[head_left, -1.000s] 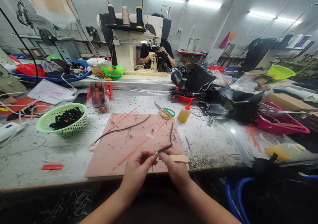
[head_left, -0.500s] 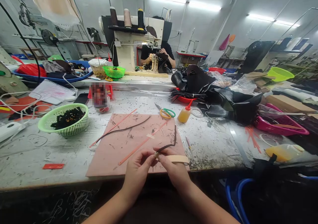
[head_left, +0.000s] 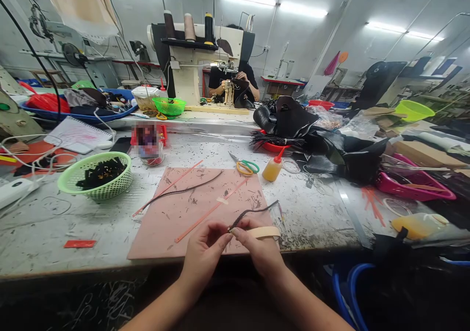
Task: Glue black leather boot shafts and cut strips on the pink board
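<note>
My left hand (head_left: pixel 203 252) and my right hand (head_left: pixel 257 247) meet at the near edge of a pink cutting mat (head_left: pixel 191 218). Together they pinch one end of a thin dark leather strip (head_left: pixel 253 211), whose free end bends off to the right, just above the mat. A beige band (head_left: pixel 265 232) sticks out to the right from under my right hand's fingers. On the mat lie a second dark strip (head_left: pixel 183 192) and two thin orange strips (head_left: pixel 207 213).
Scissors (head_left: pixel 244 165) and a yellow glue bottle (head_left: pixel 273 168) sit beyond the mat. A green basket (head_left: pixel 96 175) stands at left, black leather pieces (head_left: pixel 330 142) and a pink tray (head_left: pixel 414 181) at right. Across the table a person works at a sewing machine (head_left: pixel 198 61).
The strip's free end has swung from pointing away from me to lying off to the right. Both hands have stayed at the mat's near edge.
</note>
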A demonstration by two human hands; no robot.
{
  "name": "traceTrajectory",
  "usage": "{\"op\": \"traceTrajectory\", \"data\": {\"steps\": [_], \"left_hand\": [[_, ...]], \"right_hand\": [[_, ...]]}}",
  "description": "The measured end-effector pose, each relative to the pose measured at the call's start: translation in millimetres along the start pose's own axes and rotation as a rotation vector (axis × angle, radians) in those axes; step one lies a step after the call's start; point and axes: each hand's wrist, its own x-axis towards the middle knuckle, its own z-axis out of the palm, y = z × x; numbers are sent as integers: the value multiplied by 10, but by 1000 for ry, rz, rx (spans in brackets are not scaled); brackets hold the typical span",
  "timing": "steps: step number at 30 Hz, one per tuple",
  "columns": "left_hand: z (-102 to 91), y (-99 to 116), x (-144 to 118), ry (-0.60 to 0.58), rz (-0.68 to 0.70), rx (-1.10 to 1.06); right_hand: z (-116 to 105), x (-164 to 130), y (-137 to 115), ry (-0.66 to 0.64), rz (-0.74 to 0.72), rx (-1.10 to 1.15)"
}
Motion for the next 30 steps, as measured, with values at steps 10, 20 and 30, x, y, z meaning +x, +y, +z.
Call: {"op": "traceTrajectory", "data": {"steps": [10,20,30], "left_hand": [[31,74,4,-122,-195,-217],[41,141,26,-244,-445,-402],[13,117,13,-215,-341,-239]], "right_hand": [[-39,21,-52,-50,-118,-159],[-141,28,-31,-168,-140,-170],[-118,18,-141,-135,-213,-326]]}}
